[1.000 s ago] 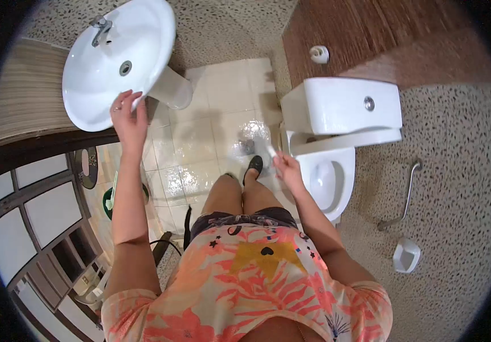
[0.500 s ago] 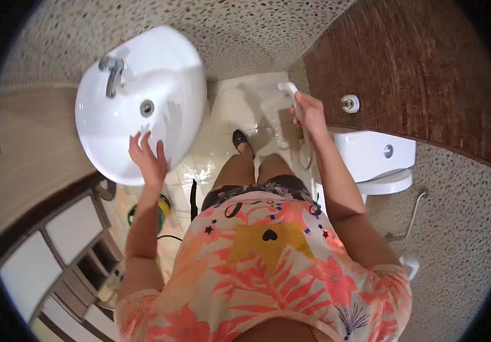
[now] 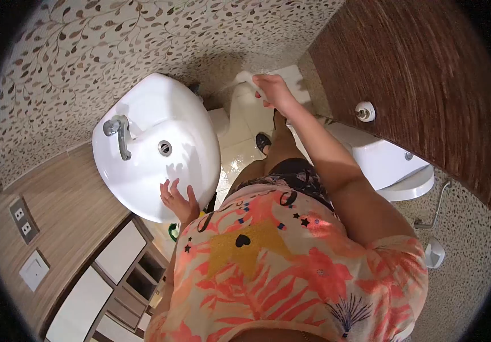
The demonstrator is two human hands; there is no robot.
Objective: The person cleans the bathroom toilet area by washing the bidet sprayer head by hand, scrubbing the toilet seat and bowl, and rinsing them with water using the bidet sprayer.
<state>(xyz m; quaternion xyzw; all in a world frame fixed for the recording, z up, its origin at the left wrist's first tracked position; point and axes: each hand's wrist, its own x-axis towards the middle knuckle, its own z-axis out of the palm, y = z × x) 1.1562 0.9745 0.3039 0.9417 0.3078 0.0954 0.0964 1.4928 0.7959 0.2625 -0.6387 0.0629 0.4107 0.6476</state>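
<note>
My right hand (image 3: 273, 92) is stretched forward, wrapped round the handle of a white hand-held sprayer (image 3: 245, 76). The sprayer's head points away from me, toward the patterned wall and the floor beyond the sink. Its hose is hidden behind my arm. My left hand (image 3: 178, 199) hovers over the near rim of the white sink (image 3: 134, 185), fingers apart with nothing in them. Whether it touches the basin I cannot tell. A metal tap (image 3: 123, 137) stands at the sink's left side, and the drain (image 3: 165, 149) lies beyond my fingers.
To the right are a white toilet (image 3: 385, 165), a brown wall panel (image 3: 411, 68) with a white fitting (image 3: 365, 112), and a metal grab bar (image 3: 441, 205). The tiled floor (image 3: 240, 154) looks wet. Wall sockets (image 3: 23, 220) and a shelf cabinet (image 3: 123, 248) are at left.
The view has turned, and my body leans toward the sink. My right hand has carried the sprayer leftward, nearer the sink's far side. My left hand stays over the near rim, still spread.
</note>
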